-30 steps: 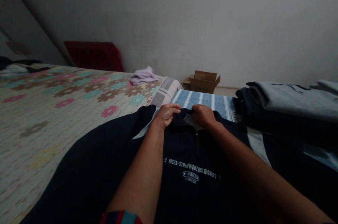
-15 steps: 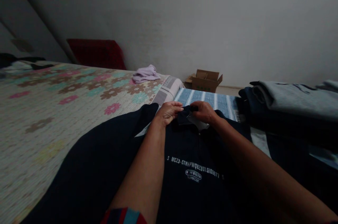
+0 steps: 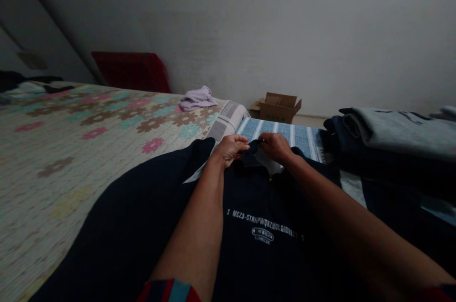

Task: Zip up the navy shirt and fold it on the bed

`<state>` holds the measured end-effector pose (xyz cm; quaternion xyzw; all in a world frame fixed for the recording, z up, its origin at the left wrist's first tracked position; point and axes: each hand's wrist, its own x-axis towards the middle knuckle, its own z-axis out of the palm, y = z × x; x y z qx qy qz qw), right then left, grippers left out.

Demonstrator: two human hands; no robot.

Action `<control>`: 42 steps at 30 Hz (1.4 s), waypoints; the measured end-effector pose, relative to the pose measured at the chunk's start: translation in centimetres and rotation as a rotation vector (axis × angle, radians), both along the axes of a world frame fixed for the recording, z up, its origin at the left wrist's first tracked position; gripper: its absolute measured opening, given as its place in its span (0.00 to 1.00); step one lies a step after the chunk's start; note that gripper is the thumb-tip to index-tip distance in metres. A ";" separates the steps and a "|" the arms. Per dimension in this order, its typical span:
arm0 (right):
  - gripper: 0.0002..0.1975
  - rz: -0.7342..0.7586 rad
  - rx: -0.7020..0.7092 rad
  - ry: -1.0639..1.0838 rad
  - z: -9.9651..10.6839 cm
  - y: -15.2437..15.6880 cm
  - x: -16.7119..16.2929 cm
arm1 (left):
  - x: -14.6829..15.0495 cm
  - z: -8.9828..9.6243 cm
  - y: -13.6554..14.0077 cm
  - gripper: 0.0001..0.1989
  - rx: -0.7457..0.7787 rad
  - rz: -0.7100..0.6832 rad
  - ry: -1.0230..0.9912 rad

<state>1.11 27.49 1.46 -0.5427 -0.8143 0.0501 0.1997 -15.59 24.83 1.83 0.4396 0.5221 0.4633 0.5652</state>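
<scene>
Open cardboard box beyond navy shirt

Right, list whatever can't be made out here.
All in the head view:
- Navy top, lower end: cut off by the bottom edge.
- Its front beneath the left arm: hidden by that arm.
- Collar behind the right hand: hidden by that hand.
- Small logo lettering: too small and blurred.
- Box, inside bottom: hidden by its walls.
- Grey garment, far end: cut off by the right edge.
</scene>
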 end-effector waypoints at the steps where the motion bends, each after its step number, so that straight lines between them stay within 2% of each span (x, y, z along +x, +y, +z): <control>1: 0.11 -0.009 -0.006 0.002 0.0 0.1 0.0 | -0.1 0.1 -0.1 0.12 0.013 -0.020 0.015; 8: 0.14 -0.067 -0.046 0.036 -0.1 0.4 -0.1 | -0.6 0.5 -0.7 0.30 0.034 -0.240 -0.004; 17: 0.16 -0.154 -0.081 0.042 -0.3 0.4 -0.9 | 0.4 0.2 -0.6 0.38 0.046 -0.203 -0.001; 26: 0.14 -0.215 -0.056 0.021 -0.2 0.4 -1.3 | 1.3 -1.2 0.1 0.39 0.137 -0.096 0.042; 30: 0.18 -0.248 -0.013 0.053 0.4 -1.0 -0.9 | 1.2 -1.7 0.5 0.37 0.162 -0.084 0.064; 33: 0.25 -0.171 -0.162 0.119 0.5 -2.3 -0.4 | 1.3 -2.1 0.8 0.34 0.185 -0.093 0.071; 36: 0.26 -0.140 -0.330 0.134 0.3 -3.5 -0.2 | 1.3 -2.4 1.1 0.31 0.200 -0.068 0.106; 42: 0.18 -0.191 -0.385 0.117 0.3 -4.3 -0.4 | 1.4 -2.4 1.2 0.31 0.222 -0.025 0.148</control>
